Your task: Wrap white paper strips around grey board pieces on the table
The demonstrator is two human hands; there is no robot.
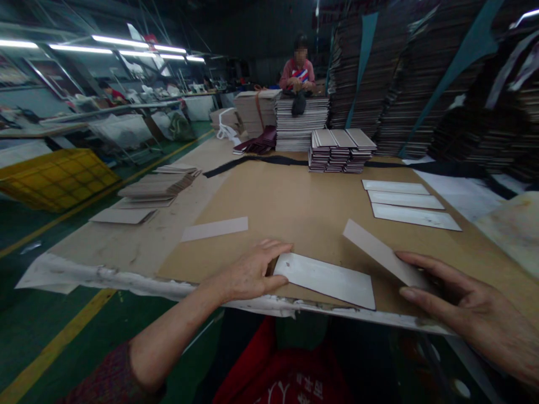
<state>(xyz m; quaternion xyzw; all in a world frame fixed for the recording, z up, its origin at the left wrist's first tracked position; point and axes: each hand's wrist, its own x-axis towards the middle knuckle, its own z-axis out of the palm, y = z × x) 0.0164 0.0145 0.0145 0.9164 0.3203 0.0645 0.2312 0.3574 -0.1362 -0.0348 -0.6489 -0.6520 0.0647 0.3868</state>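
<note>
Near the table's front edge lies a rectangular white panel (328, 280) with a dark edge and a small mark at its left end. My left hand (248, 272) grips that end, fingers on the far corner and thumb on the near one. Between the thumb and fingers of my right hand (458, 297) is a greyish cardboard strip (379, 249), held tilted above the table to the right of the panel. Another pale cardboard strip (215, 229) lies flat, beyond and to the left of my left hand.
White panels (415, 216) lie in a row at right. Cardboard pieces (154, 191) are piled at left. Dark-edged panels (341, 148) stand stacked at the back, before a seated person (298, 73). Tall stacks (379, 84) rise back right; a yellow basket (59, 177) stands beyond the left edge.
</note>
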